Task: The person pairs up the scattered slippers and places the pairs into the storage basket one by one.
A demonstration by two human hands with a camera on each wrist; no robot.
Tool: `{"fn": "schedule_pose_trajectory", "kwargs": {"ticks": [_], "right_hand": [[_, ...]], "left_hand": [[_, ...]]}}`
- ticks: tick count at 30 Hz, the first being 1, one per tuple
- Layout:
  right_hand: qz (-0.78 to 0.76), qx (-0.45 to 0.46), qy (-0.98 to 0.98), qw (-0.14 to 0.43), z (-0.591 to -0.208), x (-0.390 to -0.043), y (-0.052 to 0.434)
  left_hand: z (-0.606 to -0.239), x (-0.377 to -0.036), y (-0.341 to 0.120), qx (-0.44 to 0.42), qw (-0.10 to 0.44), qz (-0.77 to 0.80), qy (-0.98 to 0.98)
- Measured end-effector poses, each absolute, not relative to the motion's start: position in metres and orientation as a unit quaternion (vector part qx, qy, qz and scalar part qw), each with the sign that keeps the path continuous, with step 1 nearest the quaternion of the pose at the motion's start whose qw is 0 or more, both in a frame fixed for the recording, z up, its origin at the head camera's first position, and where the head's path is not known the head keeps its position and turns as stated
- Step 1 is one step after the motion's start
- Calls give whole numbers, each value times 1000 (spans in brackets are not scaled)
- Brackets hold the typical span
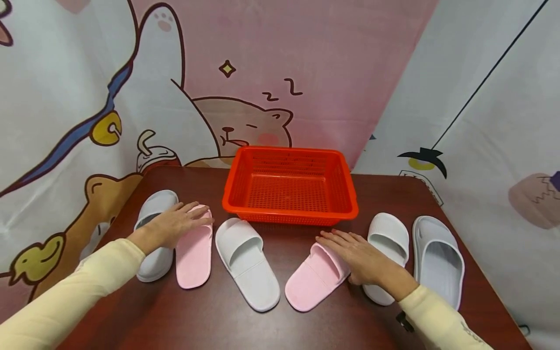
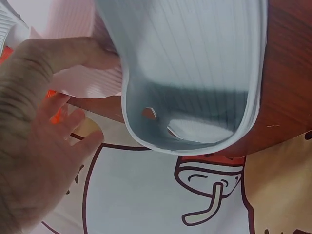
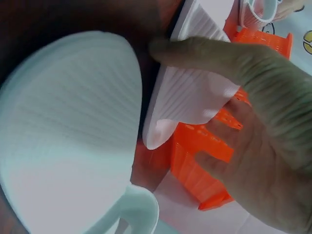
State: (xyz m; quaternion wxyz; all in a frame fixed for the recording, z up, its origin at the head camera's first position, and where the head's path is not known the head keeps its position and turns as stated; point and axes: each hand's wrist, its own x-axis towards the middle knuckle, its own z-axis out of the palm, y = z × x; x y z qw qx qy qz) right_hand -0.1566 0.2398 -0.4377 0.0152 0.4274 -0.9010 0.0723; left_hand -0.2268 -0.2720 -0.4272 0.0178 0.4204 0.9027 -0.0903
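My left hand point(image 1: 175, 224) reaches over the strap end of a pink slipper point(image 1: 193, 265) at the left, its fingers extended. A grey slipper point(image 1: 156, 266) lies partly under that wrist. In the left wrist view, the thumb of the left hand point(image 2: 39, 146) is at the pink slipper's side point(image 2: 90, 83), close to the grey slipper point(image 2: 195, 48). A second pink slipper point(image 1: 304, 289) lies angled right of centre. Across its strap stretches my right hand point(image 1: 358, 257), fingers mostly straight. The right wrist view shows the right hand point(image 3: 258, 141) beside this slipper point(image 3: 187, 95), thumb on the near side.
A red plastic basket point(image 1: 288, 216) stands at the back of the dark brown table point(image 1: 280, 330). One white slipper point(image 1: 255, 284) lies between the pink ones. Another white slipper point(image 1: 389, 228) and a grey slipper point(image 1: 444, 272) are at the right. Printed cloth hangs behind.
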Motion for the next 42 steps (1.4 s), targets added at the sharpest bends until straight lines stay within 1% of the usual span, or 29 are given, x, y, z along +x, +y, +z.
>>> {"fn": "schedule_pose_trajectory", "kwargs": {"ticks": [6, 11, 15, 19, 25, 28, 31, 36, 42], "right_hand": [[61, 437, -897, 28, -439, -162, 237], [66, 425, -903, 17, -442, -162, 238], [68, 420, -905, 18, -443, -162, 237], [69, 419, -905, 23, -445, -162, 236], [77, 416, -906, 27, -448, -161, 239], [93, 417, -904, 23, -449, -158, 240], [101, 415, -904, 28, -448, -157, 241], [111, 400, -908, 50, -445, -154, 244], [124, 379, -915, 55, -438, -150, 248]], "left_hand": [[-423, -230, -271, 422, 22, -97, 901], [-422, -229, -269, 405, 49, -90, 909], [-427, -230, -269, 403, 53, -94, 909], [-430, -231, -270, 410, 39, -91, 907], [-433, -231, -276, 427, -9, -74, 901], [-431, -228, -278, 431, -24, -61, 900], [-427, -224, -278, 428, -31, -55, 901], [-420, -219, -274, 426, -38, -48, 903], [-416, -210, -273, 418, -45, -12, 907]]}}
